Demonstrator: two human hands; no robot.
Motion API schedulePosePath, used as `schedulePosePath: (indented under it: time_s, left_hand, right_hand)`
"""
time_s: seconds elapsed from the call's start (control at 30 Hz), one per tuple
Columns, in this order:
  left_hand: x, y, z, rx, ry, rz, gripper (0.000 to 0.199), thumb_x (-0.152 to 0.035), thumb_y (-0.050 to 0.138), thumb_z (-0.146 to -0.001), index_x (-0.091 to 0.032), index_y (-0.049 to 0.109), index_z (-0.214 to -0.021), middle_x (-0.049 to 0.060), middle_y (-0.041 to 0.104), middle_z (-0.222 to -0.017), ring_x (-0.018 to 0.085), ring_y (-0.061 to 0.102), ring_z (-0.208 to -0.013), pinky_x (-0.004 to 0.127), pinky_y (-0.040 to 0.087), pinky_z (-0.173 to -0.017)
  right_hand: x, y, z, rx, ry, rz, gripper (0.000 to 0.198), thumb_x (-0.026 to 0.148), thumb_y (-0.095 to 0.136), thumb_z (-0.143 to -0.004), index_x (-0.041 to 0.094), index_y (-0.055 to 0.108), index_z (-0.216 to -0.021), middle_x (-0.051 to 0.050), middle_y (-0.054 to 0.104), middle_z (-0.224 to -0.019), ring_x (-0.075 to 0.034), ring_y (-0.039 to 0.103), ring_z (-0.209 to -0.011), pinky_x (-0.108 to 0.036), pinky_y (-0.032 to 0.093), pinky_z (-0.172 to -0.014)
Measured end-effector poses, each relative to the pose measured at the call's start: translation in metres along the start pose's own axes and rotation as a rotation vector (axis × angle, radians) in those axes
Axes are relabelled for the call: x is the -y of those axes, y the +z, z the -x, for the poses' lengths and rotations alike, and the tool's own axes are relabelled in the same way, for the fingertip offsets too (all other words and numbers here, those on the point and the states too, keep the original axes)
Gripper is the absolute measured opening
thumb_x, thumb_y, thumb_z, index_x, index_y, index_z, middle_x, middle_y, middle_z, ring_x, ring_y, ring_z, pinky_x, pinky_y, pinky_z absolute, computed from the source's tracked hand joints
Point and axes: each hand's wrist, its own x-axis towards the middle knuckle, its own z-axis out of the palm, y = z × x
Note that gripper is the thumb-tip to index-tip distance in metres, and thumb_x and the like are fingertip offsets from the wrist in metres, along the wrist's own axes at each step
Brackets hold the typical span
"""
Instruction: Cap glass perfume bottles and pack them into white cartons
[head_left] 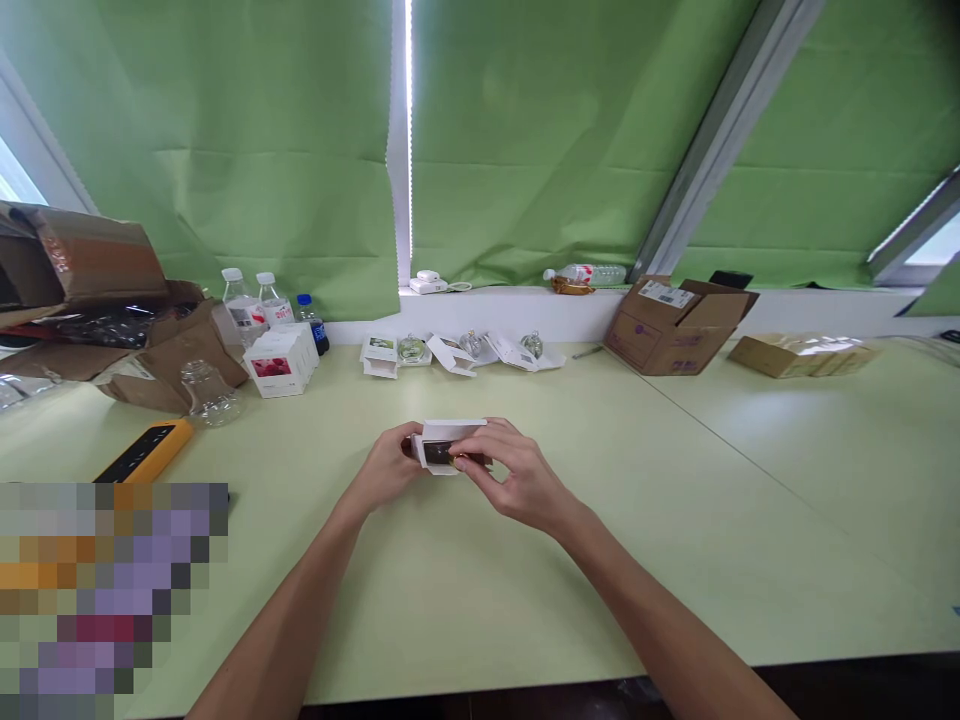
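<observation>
In the middle of the head view, my left hand (388, 468) is closed around one end of a small white carton (455, 430). The carton lies on its side above the table, its white flap raised and a dark inside or dark content showing. At its opening, the thumb and fingers of my right hand (517, 472) pinch together. A bit of gold shows at the fingertips; the rest of what they grip is hidden. Beyond my hands, several opened small white boxes (380, 357) lie beside small clear glass bottles (411, 348).
At the left are a large open cardboard box (180, 350), a clear plastic jar (210, 395), a white box block (282, 360), drink bottles (244, 305) and an orange power strip (154, 450). A brown carton (652, 335) and a flat tan box (795, 355) stand back right.
</observation>
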Motion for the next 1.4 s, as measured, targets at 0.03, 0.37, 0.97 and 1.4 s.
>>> schedulePosePath:
  time_s: [0.03, 0.37, 0.97, 1.4]
  left_hand:
    - [0.001, 0.0, 0.0, 0.003, -0.003, -0.005, 0.031, -0.018, 0.067, -0.063, -0.016, 0.064, -0.094, 0.002, 0.066, -0.085, 0.018, 0.06, -0.081, 0.026, 0.046, -0.072]
    - [0.003, -0.002, -0.001, 0.011, 0.014, -0.028, 0.027, -0.019, 0.066, -0.064, -0.015, 0.062, -0.091, 0.002, 0.066, -0.082, 0.017, 0.059, -0.076, 0.025, 0.044, -0.067]
    - [-0.002, -0.001, -0.001, 0.031, -0.005, -0.015, 0.028, -0.019, 0.066, -0.064, -0.014, 0.061, -0.091, 0.002, 0.064, -0.082, 0.016, 0.056, -0.074, 0.025, 0.043, -0.066]
    - [-0.007, 0.0, 0.001, 0.061, 0.026, -0.035, 0.022, -0.025, 0.067, -0.067, -0.016, 0.061, -0.086, 0.002, 0.063, -0.082, 0.017, 0.057, -0.076, 0.026, 0.044, -0.069]
  right_hand:
    - [-0.001, 0.001, 0.0, -0.005, 0.009, -0.002, 0.015, 0.015, 0.058, -0.086, 0.022, 0.064, -0.098, -0.002, 0.071, -0.083, -0.014, 0.059, -0.066, -0.041, 0.045, -0.086]
    - [0.005, 0.001, 0.001, 0.027, 0.006, 0.046, 0.018, 0.018, 0.056, -0.086, 0.023, 0.068, -0.098, -0.004, 0.075, -0.092, -0.019, 0.069, -0.082, -0.04, 0.048, -0.082]
    - [0.005, 0.006, 0.002, 0.111, -0.053, 0.245, 0.026, 0.021, 0.048, -0.093, 0.019, 0.063, -0.114, -0.007, 0.072, -0.103, -0.022, 0.065, -0.096, -0.041, 0.049, -0.086]
    - [0.005, 0.009, 0.004, 0.073, -0.085, 0.318, 0.024, 0.027, 0.047, -0.093, 0.018, 0.062, -0.11, -0.009, 0.071, -0.095, -0.022, 0.064, -0.087, -0.039, 0.052, -0.079]
